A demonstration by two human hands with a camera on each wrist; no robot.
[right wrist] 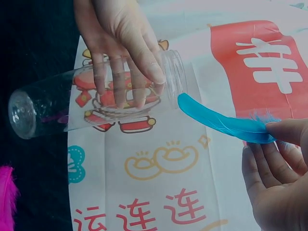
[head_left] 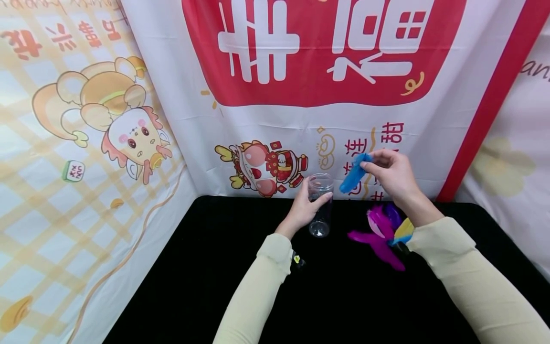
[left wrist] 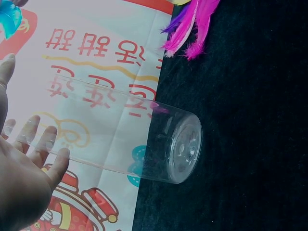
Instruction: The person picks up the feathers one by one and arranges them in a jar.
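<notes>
My left hand (head_left: 304, 209) holds a clear, see-through jar (head_left: 320, 226), fingers wrapped around its upper part and thumb across the front. The jar's open mouth faces up in the head view, and its round base (left wrist: 185, 148) shows in the left wrist view. Between thumb and fingers, my right hand (head_left: 395, 177) pinches one end of a blue feather (head_left: 353, 177). In the right wrist view, the feather's free tip (right wrist: 188, 103) points toward the jar's rim (right wrist: 177, 72). Nothing can be made out inside the jar.
Several loose feathers (head_left: 380, 234), magenta, purple, yellow and blue, lie on the black tabletop (head_left: 343, 301) beneath my right forearm. A printed white and red cloth (head_left: 266, 119) hangs behind the table. Another patterned cloth (head_left: 86, 191) hangs along the left.
</notes>
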